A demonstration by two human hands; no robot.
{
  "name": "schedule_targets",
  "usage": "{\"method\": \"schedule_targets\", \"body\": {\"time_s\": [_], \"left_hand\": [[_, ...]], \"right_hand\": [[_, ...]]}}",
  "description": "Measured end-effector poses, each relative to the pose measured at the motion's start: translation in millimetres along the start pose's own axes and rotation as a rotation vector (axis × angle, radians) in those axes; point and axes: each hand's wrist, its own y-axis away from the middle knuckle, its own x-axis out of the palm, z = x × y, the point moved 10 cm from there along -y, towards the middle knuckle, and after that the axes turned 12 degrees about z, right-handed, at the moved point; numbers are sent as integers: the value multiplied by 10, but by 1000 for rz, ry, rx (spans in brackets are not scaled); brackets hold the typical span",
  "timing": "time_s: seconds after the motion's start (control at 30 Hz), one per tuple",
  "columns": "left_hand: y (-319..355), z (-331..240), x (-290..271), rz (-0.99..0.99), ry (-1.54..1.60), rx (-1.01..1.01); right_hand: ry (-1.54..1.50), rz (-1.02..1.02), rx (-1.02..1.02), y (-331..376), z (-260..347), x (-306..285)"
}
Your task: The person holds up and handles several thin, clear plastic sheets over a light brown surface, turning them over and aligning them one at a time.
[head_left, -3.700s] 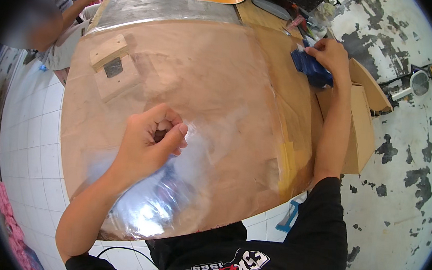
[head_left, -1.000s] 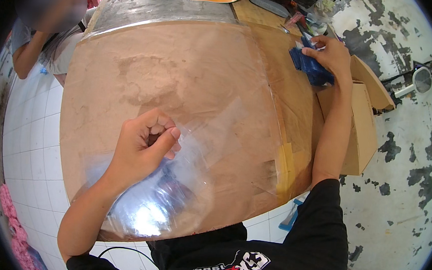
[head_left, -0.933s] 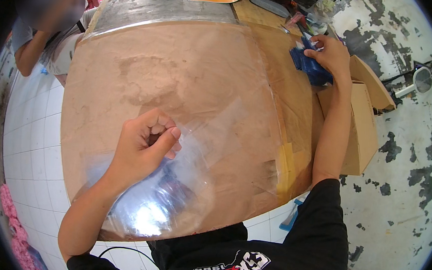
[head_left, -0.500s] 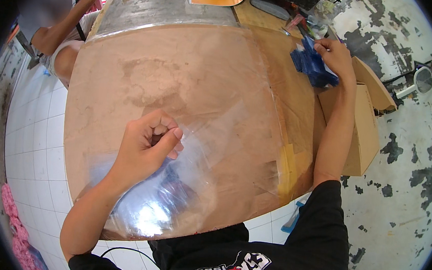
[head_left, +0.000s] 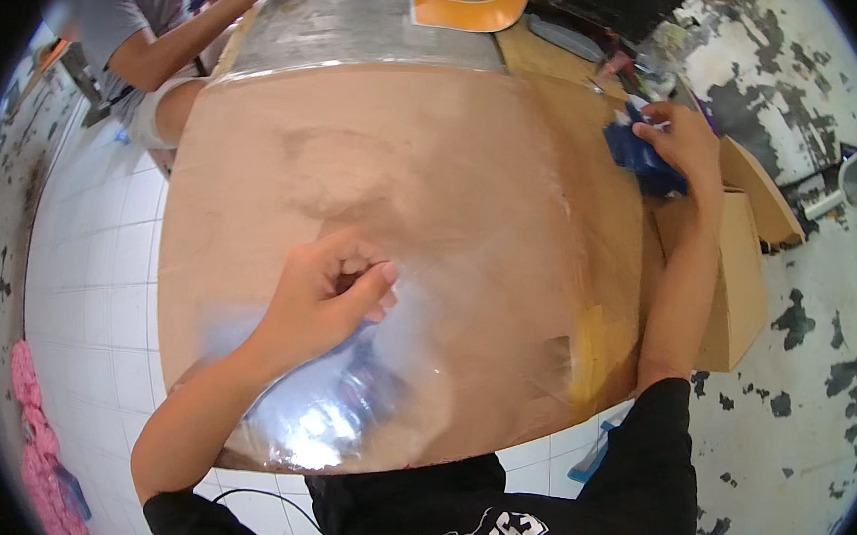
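Observation:
My left hand (head_left: 338, 286) hovers over or rests on a clear, shiny plastic sheet or bag (head_left: 313, 428) at the near left of the table. Its fingers are curled and the thumb presses toward the index finger; whatever they pinch is hidden. Bluish shapes show through the plastic under the wrist. At the far right, my right hand (head_left: 684, 141) reaches a pile of dark blue plastic packets (head_left: 644, 163). Thumb and fingers close on the pile's upper end, where a pale, glossy bit shows.
Brown covering lies over the table (head_left: 436, 159). An open cardboard box (head_left: 736, 279) stands beside its right edge, under my forearm. Clutter and an orange-edged printed sheet (head_left: 471, 14) lie at the far end. Another person (head_left: 156, 40) sits at the far left.
The whole view has shifted, with the table now further right and lower. My right fingers have closed further at the top of the blue pile; my left hand keeps its curled pose.

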Motion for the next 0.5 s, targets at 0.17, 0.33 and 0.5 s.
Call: {"method": "schedule_targets", "body": {"time_s": [0.17,0.33,0.5], "left_hand": [[14,-92,76,17,-19,12],[34,-102,-36,-11,63,85],[17,-98,-318,-161,188,145]], "right_hand": [[-464,26,-375,357,788,-226],[-1104,641,-848,921,2122,298],[-1315,866,-626,1157,2230,779]]}}
